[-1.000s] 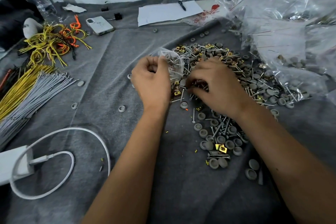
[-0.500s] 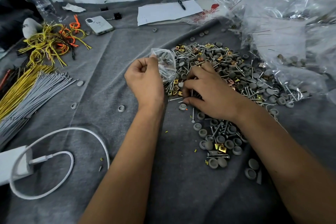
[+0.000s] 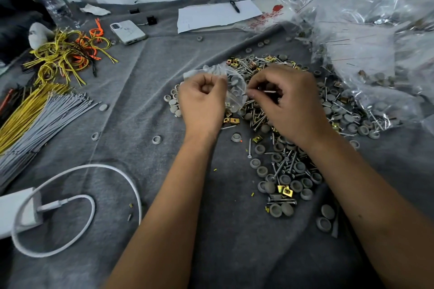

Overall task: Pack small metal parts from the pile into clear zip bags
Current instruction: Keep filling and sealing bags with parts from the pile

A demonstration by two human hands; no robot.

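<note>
left hand [image 3: 202, 103]: clenched on the zip bag [image 3: 231, 84], keeping its mouth open
right hand [image 3: 285, 101]: pinching a screw [image 3: 267, 92]
risk: screw tip could snag the plastic or miss and drop back onto the pile [image 3: 288, 166]

Clear zip bag [image 3: 234, 84] held open, grey caps inside — parts pile [image 3: 291, 166] beneath.

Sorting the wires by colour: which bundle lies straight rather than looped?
The grey wire bundle at the left edge lies straight, beside straight yellow wires; the yellow and orange wires behind are looped.
</note>
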